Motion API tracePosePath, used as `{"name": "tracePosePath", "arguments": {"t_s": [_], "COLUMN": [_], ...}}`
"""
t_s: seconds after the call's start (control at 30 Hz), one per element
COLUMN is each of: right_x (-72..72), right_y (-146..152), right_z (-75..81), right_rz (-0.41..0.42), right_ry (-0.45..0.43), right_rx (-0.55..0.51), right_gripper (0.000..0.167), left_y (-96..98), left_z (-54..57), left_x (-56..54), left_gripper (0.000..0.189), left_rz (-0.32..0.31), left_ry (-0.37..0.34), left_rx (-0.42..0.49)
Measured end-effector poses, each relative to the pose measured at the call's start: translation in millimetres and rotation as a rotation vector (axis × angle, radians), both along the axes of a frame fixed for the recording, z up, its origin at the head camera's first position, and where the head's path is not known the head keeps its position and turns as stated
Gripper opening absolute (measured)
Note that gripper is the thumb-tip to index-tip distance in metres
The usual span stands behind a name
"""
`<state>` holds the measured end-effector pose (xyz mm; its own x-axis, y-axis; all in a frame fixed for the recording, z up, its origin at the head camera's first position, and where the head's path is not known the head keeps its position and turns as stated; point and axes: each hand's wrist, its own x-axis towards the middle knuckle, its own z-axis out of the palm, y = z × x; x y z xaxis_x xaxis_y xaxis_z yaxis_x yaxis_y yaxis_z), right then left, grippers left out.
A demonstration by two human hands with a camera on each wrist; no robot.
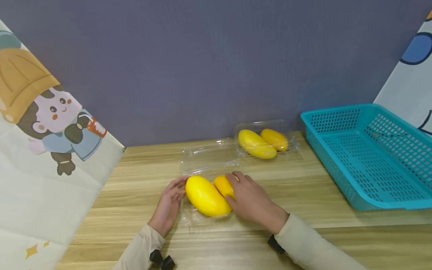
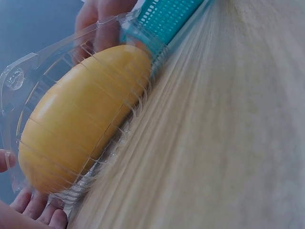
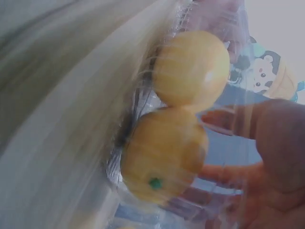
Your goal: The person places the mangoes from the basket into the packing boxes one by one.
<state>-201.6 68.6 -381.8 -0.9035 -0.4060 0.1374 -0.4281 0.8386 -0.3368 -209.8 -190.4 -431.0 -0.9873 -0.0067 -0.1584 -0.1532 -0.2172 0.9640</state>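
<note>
A clear plastic clamshell box (image 1: 192,217) lies on the table with its lid (image 1: 210,153) folded back. Inside it are a large yellow mango (image 1: 207,197) and a smaller orange-yellow mango (image 1: 223,186). My right hand (image 1: 249,197) grips the smaller one, fingers over its far side and thumb on its near side. A green stem mark shows on that mango (image 3: 164,155) in the right wrist view. At the box's left side, my left hand (image 1: 170,202) holds the wall, thumb near the rim and fingers against the outside; the box (image 2: 21,76) partly covers those fingers (image 2: 38,207).
Behind, against the purple-grey wall (image 1: 168,75), stands another clear box (image 1: 293,144) with two mangoes (image 1: 258,144). A turquoise perforated basket (image 1: 337,180) sits at the right. Cartoon-printed cloths (image 1: 84,195) border the wood-grain table (image 1: 135,165).
</note>
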Motion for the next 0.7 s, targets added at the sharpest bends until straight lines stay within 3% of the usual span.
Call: {"name": "tracePosePath", "arguments": {"t_s": [0.13, 0.27, 0.47, 0.7], "right_x": [-7.6, -18.9, -33.9, -45.8], "right_y": [7, 18, 28, 32], "right_z": [6.7, 12.5, 10.8, 1.1], "right_rz": [-0.031, -0.07, -0.111, -0.099], "right_ry": [0.043, 0.015, -0.091, -0.315], "right_rx": [-0.085, -0.184, -0.259, -0.354], "right_gripper": [0.058, 0.055, 0.053, 0.057], "left_y": [-0.5, -2.0, -6.0, -6.5], "left_z": [-0.1, -0.6, -1.6, 1.7], "left_x": [0.0, -0.2, 1.9, -0.4], "left_gripper": [0.054, 0.057, 0.063, 0.068], "left_rz": [-0.005, -0.001, 0.019, 0.015], "left_ry": [-0.01, -0.017, -0.025, -0.035], "left_rx": [0.008, 0.024, 0.044, 0.053]}}
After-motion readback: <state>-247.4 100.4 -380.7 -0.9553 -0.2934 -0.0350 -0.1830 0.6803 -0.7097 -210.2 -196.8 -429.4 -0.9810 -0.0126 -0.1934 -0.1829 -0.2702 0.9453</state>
